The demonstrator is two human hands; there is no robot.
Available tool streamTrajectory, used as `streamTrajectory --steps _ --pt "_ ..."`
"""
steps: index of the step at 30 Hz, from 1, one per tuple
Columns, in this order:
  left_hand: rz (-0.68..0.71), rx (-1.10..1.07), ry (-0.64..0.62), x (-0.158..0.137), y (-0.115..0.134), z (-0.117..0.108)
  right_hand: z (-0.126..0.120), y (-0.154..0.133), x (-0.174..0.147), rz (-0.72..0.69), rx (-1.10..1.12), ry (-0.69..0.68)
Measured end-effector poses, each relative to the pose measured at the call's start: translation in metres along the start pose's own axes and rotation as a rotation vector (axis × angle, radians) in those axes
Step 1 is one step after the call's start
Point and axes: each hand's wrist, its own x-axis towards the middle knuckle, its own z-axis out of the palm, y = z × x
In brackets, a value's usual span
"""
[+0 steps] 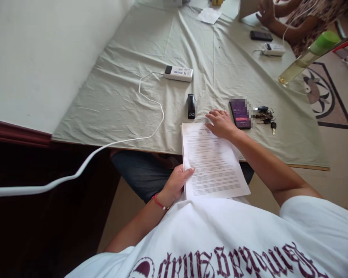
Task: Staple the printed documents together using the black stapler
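A stack of printed sheets lies partly on the table's near edge and partly over my lap. Its left side is pinched by my left hand, thumb on top and the other fingers hidden underneath. My right hand rests flat at the sheets' top right corner, fingers spread and reaching onto the cloth. Just beyond the top of the paper is a black stapler. Right of my right hand lies a phone with a lit purple screen, and beside it a bunch of keys.
A white power bank sits farther back, its white cable running left over the edge. A green-capped bottle lies at the right. Across the table, another person's hand is near a second phone and white device.
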Motion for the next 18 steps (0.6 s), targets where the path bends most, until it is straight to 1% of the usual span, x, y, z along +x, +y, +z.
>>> streamTrajectory --steps 4,8,13,16,18 --pt "-0.004 0.012 0.014 0.003 0.002 -0.001 0.002 -0.012 0.01 -0.071 -0.03 -0.007" --pt "0.074 -0.009 0.046 0.008 0.008 -0.001 0.005 -0.022 0.01 -0.117 -0.055 0.031" --pt "0.139 -0.018 0.015 0.017 0.015 0.003 0.007 -0.024 0.01 -0.12 -0.061 0.053" --pt "0.156 -0.002 0.042 0.022 0.016 0.005 0.008 -0.026 0.011 -0.1 -0.044 0.055" --pt "0.172 0.016 0.058 0.025 0.015 0.005 0.009 -0.028 0.011 -0.116 -0.027 0.029"
